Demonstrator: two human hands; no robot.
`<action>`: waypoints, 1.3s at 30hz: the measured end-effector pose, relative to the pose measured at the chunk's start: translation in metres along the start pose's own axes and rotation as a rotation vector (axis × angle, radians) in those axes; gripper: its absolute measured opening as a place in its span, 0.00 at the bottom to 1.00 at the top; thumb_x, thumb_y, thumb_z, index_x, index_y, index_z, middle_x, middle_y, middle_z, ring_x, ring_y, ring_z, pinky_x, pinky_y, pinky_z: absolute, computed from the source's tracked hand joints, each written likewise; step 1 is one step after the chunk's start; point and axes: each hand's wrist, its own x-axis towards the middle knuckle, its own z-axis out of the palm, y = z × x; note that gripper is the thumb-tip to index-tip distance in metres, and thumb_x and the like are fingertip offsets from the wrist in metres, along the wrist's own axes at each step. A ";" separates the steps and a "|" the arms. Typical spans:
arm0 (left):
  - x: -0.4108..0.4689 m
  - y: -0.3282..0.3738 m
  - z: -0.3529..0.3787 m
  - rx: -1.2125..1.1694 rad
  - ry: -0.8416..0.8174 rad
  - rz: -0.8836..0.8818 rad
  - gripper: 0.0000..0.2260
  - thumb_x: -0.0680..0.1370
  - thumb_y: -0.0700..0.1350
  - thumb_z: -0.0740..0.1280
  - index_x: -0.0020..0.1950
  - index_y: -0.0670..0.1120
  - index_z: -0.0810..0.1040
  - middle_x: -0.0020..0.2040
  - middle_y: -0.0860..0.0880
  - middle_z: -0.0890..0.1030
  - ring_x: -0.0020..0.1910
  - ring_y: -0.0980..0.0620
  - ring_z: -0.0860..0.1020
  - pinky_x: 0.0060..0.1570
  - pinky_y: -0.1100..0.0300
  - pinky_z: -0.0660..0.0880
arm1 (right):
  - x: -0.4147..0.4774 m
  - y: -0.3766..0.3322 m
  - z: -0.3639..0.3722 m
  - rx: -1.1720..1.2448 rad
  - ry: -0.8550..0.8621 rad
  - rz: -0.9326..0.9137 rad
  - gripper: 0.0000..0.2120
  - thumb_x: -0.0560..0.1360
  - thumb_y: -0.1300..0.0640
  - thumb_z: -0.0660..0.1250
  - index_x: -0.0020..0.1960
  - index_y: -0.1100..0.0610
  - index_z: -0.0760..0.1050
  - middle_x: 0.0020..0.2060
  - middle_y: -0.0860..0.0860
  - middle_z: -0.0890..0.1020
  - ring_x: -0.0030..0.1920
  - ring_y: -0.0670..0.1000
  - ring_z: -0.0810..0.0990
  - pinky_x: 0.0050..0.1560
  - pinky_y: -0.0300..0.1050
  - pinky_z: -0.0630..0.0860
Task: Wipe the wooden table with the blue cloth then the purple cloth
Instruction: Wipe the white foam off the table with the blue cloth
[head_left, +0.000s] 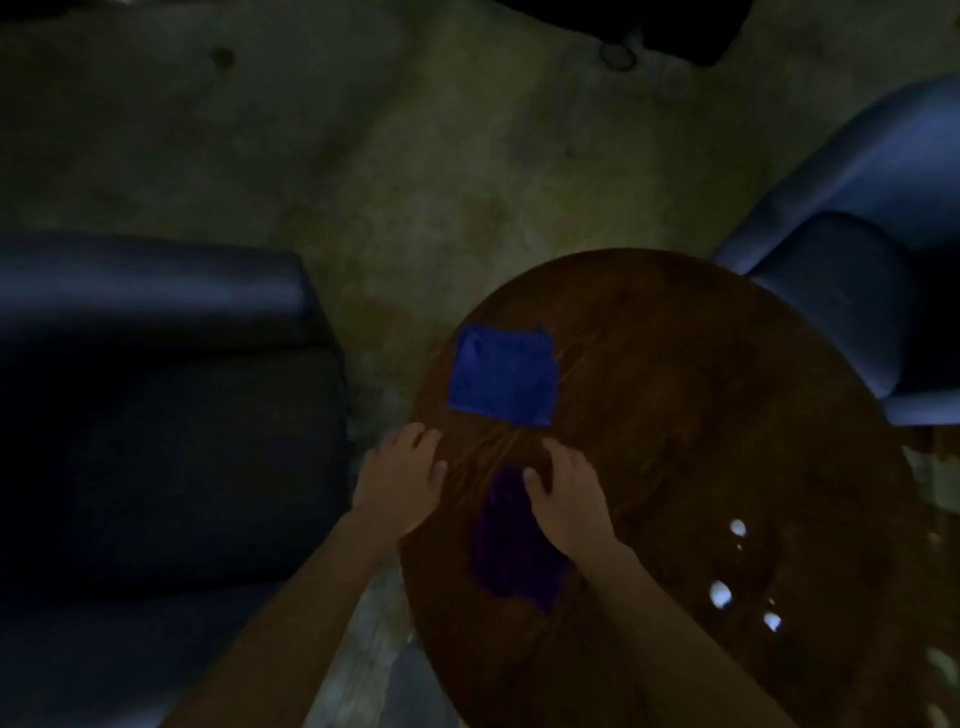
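Observation:
A round wooden table (701, 415) fills the lower right of the dim head view. A blue cloth (503, 375) lies flat on its far left part, folded into a rectangle. A purple cloth (511, 551) lies nearer me on the tabletop. My right hand (569, 496) rests above the purple cloth's far right edge, fingers spread and slightly bent, holding nothing that I can make out. My left hand (400, 480) sits at the table's left rim, fingers apart, empty. Both hands are just short of the blue cloth.
A dark sofa (156, 415) stands to the left of the table. A blue armchair (857, 260) stands at the far right. Bare stained floor (415, 156) stretches beyond the table. Bright light reflections (722, 592) dot the table's near right part.

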 end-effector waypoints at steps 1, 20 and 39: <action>0.012 -0.002 0.005 0.004 -0.007 0.006 0.23 0.83 0.53 0.58 0.77 0.48 0.67 0.78 0.46 0.66 0.77 0.43 0.65 0.69 0.42 0.70 | 0.017 -0.006 0.005 -0.019 0.086 -0.065 0.28 0.84 0.45 0.61 0.80 0.52 0.60 0.76 0.54 0.67 0.75 0.55 0.67 0.73 0.51 0.68; 0.078 0.001 0.060 0.258 0.161 0.109 0.27 0.79 0.61 0.53 0.74 0.51 0.72 0.79 0.46 0.67 0.80 0.43 0.61 0.76 0.39 0.58 | 0.175 0.014 0.016 -0.455 0.194 -0.463 0.33 0.83 0.32 0.42 0.83 0.44 0.39 0.83 0.56 0.41 0.83 0.57 0.39 0.81 0.63 0.40; 0.095 0.223 0.186 0.456 0.063 0.345 0.33 0.80 0.68 0.43 0.83 0.57 0.46 0.84 0.46 0.46 0.82 0.38 0.43 0.77 0.32 0.43 | 0.056 0.434 -0.107 -0.234 0.396 0.292 0.34 0.79 0.28 0.41 0.82 0.35 0.40 0.83 0.55 0.39 0.82 0.59 0.37 0.80 0.64 0.38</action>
